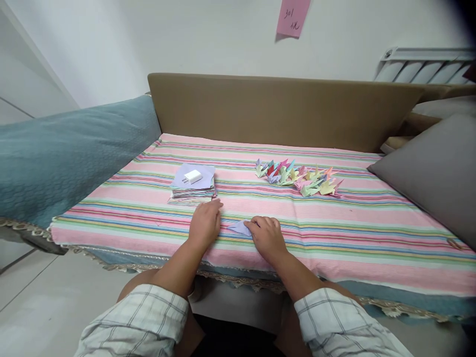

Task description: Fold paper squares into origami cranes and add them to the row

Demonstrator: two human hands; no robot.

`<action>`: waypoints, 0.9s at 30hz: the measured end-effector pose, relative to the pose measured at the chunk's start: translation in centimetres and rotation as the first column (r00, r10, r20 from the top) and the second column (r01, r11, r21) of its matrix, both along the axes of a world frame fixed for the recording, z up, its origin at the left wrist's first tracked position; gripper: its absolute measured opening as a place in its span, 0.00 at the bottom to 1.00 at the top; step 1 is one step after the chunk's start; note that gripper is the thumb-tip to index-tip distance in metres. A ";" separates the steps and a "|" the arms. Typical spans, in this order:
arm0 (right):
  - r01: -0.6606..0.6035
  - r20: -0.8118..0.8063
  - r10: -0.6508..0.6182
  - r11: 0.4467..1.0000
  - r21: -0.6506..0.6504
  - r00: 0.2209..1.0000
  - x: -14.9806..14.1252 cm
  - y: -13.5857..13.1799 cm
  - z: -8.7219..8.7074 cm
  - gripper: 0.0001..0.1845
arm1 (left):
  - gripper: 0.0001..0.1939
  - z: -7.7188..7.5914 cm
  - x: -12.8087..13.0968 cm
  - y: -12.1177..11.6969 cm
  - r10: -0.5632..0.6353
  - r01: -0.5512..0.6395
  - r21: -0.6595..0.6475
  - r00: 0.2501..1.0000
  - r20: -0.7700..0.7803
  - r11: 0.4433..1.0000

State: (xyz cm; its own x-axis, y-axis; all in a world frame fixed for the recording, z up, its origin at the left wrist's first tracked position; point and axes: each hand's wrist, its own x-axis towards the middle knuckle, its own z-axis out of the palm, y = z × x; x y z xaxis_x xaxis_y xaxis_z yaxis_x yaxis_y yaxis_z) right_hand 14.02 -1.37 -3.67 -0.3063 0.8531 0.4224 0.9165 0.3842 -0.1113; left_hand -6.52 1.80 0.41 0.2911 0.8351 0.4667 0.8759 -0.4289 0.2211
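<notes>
A small lilac folded paper point(240, 227) lies on the striped cover point(357, 223) between my hands. My right hand point(267, 236) has its fingers curled, pinching the paper's right end. My left hand point(205, 221) rests palm down just left of the paper, fingers bent and together; whether it touches the paper is hidden. Beyond my left hand stands a stack of coloured paper squares point(193, 189) with a white charger plug point(193, 176) on top. A cluster of several folded paper cranes point(299, 177) in pastel colours lies farther right.
A tan backrest point(282, 106) runs behind the striped surface. A teal cushion cover point(70, 153) rises at the left, a grey pillow point(439, 171) at the right. A pink note point(293, 17) hangs on the wall. My knees in checked shorts point(145, 322) are at the bottom.
</notes>
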 end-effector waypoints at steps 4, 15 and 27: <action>-0.004 -0.019 0.004 1.000 0.004 1.000 0.0 -0.1 0.2 0.14 | 0.22 -1.0 1.4 -3.0 -0.365 0.373 -0.018 0.896 -0.252 0.928; -0.010 -0.014 0.010 1.000 0.013 1.000 0.1 0.0 -0.1 0.15 | 0.30 -2.3 -1.0 -4.5 -0.180 0.151 -0.119 0.940 -0.289 0.981; -0.014 -0.019 0.014 1.000 0.018 1.000 0.2 0.1 -0.3 0.15 | 0.18 -1.4 -2.6 -3.5 -0.168 0.168 -0.011 0.974 -0.154 0.986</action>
